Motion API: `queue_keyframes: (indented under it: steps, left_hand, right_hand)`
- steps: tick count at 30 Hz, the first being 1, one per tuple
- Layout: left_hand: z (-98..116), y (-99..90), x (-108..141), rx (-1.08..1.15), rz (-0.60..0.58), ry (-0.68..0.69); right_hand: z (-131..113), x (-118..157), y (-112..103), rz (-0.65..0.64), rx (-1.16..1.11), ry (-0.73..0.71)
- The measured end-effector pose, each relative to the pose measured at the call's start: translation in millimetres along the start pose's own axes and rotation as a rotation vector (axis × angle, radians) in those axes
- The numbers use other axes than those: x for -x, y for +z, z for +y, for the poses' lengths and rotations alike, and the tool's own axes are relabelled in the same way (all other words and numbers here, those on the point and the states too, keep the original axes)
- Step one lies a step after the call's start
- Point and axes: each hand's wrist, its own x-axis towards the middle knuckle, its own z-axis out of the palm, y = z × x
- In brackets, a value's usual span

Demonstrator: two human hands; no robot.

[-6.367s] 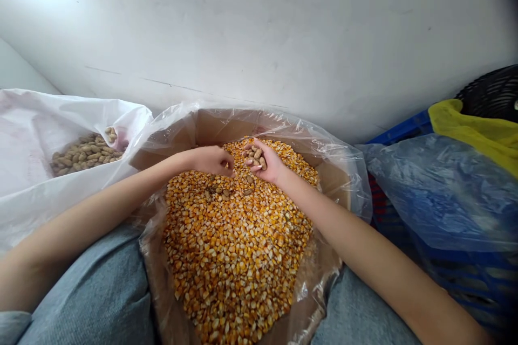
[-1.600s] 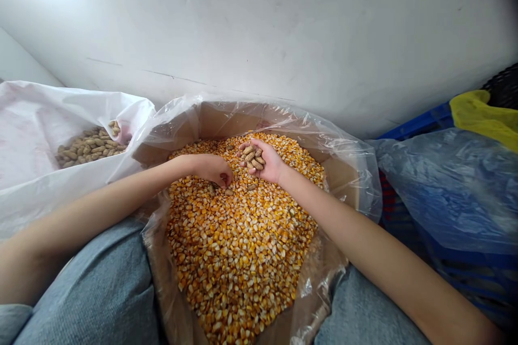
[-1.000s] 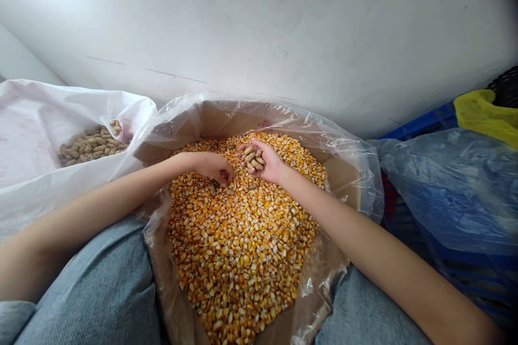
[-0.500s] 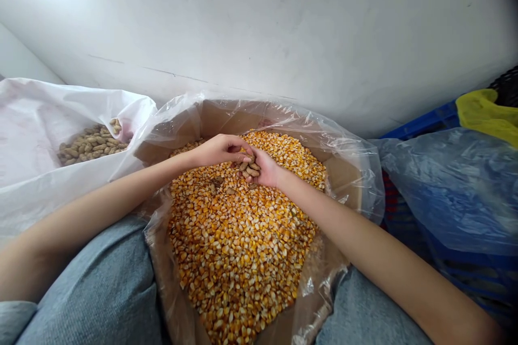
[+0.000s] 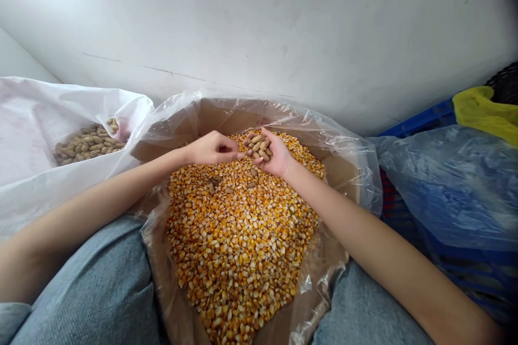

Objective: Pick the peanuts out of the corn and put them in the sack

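The left hand point(image 5: 213, 149) and right hand point(image 5: 271, 153) sit over corn point(image 5: 238, 237) in a box point(image 5: 218, 118); peanuts point(image 5: 89, 143) lie in a bag point(image 5: 40, 129) to their left, another bag point(image 5: 453, 183) right, a wall point(image 5: 259, 27) behind.

On your left sits a white plastic sack point(image 5: 32, 135). On your right, a translucent blue bag point(image 5: 453, 188) lies before a blue crate point(image 5: 421, 117), with a yellow cloth point(image 5: 481, 108) and what looks like a black basket point(image 5: 504, 83) at the far right, near the white wall point(image 5: 259, 27).
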Motion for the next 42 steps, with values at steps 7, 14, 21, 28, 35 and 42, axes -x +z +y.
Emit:
queue_keyframes:
  steps: [7,14,21,28,35,42]
  left_hand:
    - [-2.5,28.9,-0.7,-0.307,-0.478,0.107]
    - [-4.5,25.1,-2.5,-0.181,-0.483,0.077]
    - [8.7,-0.5,-2.9,0.095,0.015,-0.019]
    - [4.4,10.0,-6.8,0.000,0.125,0.081]
    - [-11.6,-10.9,0.8,-0.174,-0.046,-0.220]
    - [-20.3,9.1,3.3,-0.398,-0.510,-0.264]
  right_hand:
    - [-5.7,2.7,-3.1,0.083,-0.017,-0.098]
    - [-0.7,0.2,-0.1,0.135,0.068,-0.062]
    - [18.6,-8.3,-0.4,0.148,0.141,0.110]
    - [33.9,-5.7,13.9,0.045,0.133,0.238]
    - [22.5,-3.6,8.5,-0.052,0.110,0.171]
    - [19.6,-2.3,5.1,-0.010,0.120,0.111]
